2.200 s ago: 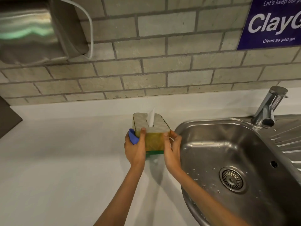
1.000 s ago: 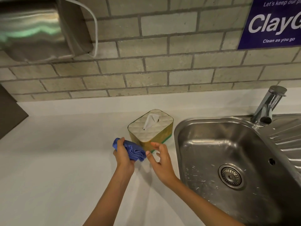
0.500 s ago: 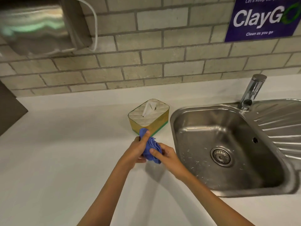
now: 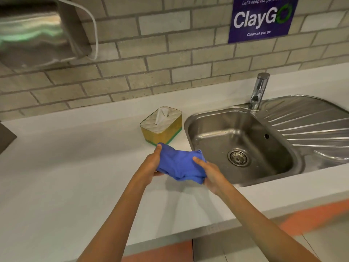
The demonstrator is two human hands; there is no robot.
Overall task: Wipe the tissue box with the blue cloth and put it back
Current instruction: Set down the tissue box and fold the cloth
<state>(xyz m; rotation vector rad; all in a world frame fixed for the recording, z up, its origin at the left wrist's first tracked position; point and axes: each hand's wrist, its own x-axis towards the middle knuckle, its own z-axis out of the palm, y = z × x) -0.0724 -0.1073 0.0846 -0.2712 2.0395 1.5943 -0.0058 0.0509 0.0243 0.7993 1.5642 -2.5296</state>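
Observation:
The tissue box (image 4: 162,127), yellow with a green base and a quilted white top, stands upright on the white counter (image 4: 66,167) just left of the sink, a tissue sticking out of it. No hand touches it. In front of the box I hold the blue cloth (image 4: 179,163) stretched between both hands, above the counter. My left hand (image 4: 151,163) grips its left edge and my right hand (image 4: 209,173) grips its right edge.
A steel sink (image 4: 239,146) with a drain and ribbed drainboard lies right of the box, its tap (image 4: 259,89) at the back. A metal dispenser (image 4: 37,31) hangs on the brick wall at upper left. The counter's front edge (image 4: 188,237) runs below my arms.
The box was set down on the counter and both hands left it. My right hand joined the left on the cloth, and the bunched cloth has been spread out between them, nearer to me.

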